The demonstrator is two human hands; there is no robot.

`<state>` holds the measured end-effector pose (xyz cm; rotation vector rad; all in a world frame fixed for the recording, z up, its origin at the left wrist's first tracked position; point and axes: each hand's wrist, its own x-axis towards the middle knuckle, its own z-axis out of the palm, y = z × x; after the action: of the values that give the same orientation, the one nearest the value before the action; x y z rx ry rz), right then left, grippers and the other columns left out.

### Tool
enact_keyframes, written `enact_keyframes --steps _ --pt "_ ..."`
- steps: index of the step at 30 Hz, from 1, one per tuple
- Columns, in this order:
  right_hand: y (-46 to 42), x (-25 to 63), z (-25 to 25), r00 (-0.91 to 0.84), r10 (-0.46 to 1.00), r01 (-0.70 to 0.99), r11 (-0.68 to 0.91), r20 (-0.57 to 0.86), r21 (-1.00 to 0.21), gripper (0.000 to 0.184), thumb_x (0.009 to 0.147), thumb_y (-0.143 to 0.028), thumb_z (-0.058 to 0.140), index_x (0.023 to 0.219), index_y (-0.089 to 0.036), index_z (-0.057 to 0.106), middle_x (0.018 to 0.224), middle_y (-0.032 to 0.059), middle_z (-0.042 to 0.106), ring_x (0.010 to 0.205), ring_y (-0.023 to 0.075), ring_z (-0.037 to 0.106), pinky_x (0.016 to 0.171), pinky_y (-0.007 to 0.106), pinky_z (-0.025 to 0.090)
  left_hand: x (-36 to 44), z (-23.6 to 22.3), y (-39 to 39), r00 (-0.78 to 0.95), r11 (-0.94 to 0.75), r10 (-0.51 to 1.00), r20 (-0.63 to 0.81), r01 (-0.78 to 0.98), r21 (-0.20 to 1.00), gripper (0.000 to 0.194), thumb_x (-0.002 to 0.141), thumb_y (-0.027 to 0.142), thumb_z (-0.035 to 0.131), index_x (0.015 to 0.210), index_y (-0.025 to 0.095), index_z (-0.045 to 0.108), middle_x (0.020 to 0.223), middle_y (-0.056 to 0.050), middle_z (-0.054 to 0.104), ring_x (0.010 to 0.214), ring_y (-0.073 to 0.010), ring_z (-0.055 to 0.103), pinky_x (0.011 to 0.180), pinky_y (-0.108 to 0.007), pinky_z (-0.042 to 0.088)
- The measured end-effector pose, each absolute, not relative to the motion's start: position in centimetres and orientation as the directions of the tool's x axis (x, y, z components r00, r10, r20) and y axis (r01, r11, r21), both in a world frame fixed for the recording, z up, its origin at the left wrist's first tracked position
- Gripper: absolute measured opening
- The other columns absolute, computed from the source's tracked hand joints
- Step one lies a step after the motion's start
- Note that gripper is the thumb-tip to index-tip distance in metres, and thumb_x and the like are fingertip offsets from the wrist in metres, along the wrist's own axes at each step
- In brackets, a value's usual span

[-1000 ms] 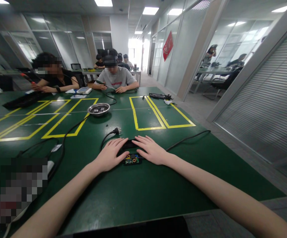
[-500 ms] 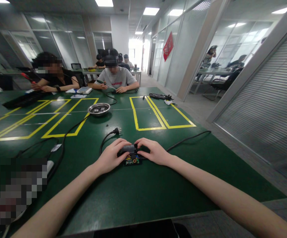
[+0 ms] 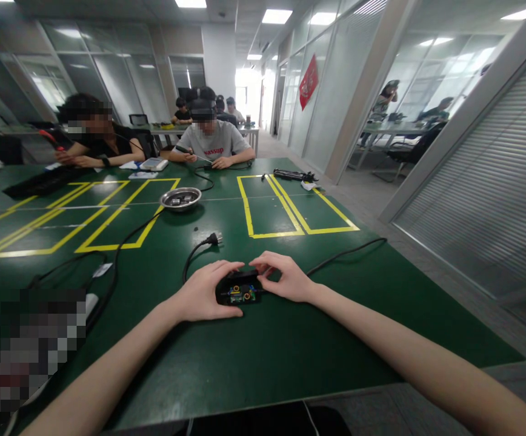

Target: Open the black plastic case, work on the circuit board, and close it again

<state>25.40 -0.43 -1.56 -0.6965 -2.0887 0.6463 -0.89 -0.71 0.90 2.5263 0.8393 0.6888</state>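
Black cover [image 3: 243, 277] stands between the hands, just beyond the exposed circuit board [image 3: 241, 295], its right end apparently pinched by the right hand [image 3: 289, 280], while the open left hand's [image 3: 199, 295] thumb has shifted nearside, likely steadying both pieces.

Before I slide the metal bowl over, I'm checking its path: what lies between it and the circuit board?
In the head view: the black plug, a small dark speck and, nearest the circuit board, part of the left hand.
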Motion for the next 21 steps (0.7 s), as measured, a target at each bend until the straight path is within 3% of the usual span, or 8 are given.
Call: enact_keyframes --steps 3,9,14,18,21 --pt "-0.5 25.4 -1.5 -0.502 0.69 0.213 0.682 0.521 -0.699 0.027 0.085 -0.014 0.064 0.111 -0.019 0.071 0.1 0.0047 0.066 0.084 0.0144 0.069 0.066 0.023 0.061 -0.8 0.9 -0.7 0.71 -0.733 0.65 0.27 0.494 0.466 0.069 0.069 0.041 0.092 0.128 0.022 0.062 0.117 -0.008 0.071 0.106 -0.0284 0.068 0.094 -0.041 0.055" --pt "-1.0 25.3 -0.8 -0.596 0.621 0.13 0.701 0.51 -0.701 0.021 0.078 -0.009 0.069 0.097 -0.018 0.069 0.105 0.0058 0.065 0.092 0.0166 0.067 0.076 0.029 0.061 -0.6 1.0 -1.2 0.688 -0.707 0.675 0.266 0.501 0.499 0.04 0.072 0.03 0.087 0.102 0.021 0.061 0.097 0.0 0.069 0.083 -0.0193 0.066 0.074 -0.029 0.05" --pt "-1.5 25.1 -0.7 -0.644 0.58 0.186 0.752 0.499 -0.633 0.022 0.076 -0.013 0.075 0.095 -0.02 0.065 0.108 0.0061 0.06 0.093 0.0172 0.063 0.08 0.03 0.056 -0.7 0.8 -1.2 0.68 -0.701 0.685 0.261 0.518 0.49 0.037 0.072 0.031 0.086 0.092 0.021 0.056 0.09 0.002 0.065 0.076 -0.0171 0.062 0.067 -0.026 0.045" --pt "-1.5 25.0 -1.0 -0.67 0.563 0.219 0.772 0.483 -0.596 0.028 0.077 -0.013 0.073 0.101 -0.021 0.063 0.115 0.0085 0.065 0.103 0.0209 0.065 0.09 0.034 0.054 -0.7 0.6 -1.1 0.685 -0.713 0.676 0.271 0.518 0.472 0.037 0.072 0.032 0.086 0.093 0.021 0.057 0.089 0.002 0.065 0.076 -0.0174 0.062 0.067 -0.026 0.044" --pt "-1.3 25.1 -1.0 -0.694 0.556 0.261 0.786 0.457 -0.56 0.031 0.079 -0.016 0.071 0.108 -0.021 0.061 0.109 0.0084 0.069 0.098 0.0218 0.066 0.089 0.036 0.055 -0.7 0.7 -1.0 0.698 -0.738 0.654 0.291 0.504 0.449 0.035 0.074 0.034 0.086 0.094 0.021 0.059 0.087 0.001 0.066 0.076 -0.0176 0.062 0.067 -0.026 0.044"
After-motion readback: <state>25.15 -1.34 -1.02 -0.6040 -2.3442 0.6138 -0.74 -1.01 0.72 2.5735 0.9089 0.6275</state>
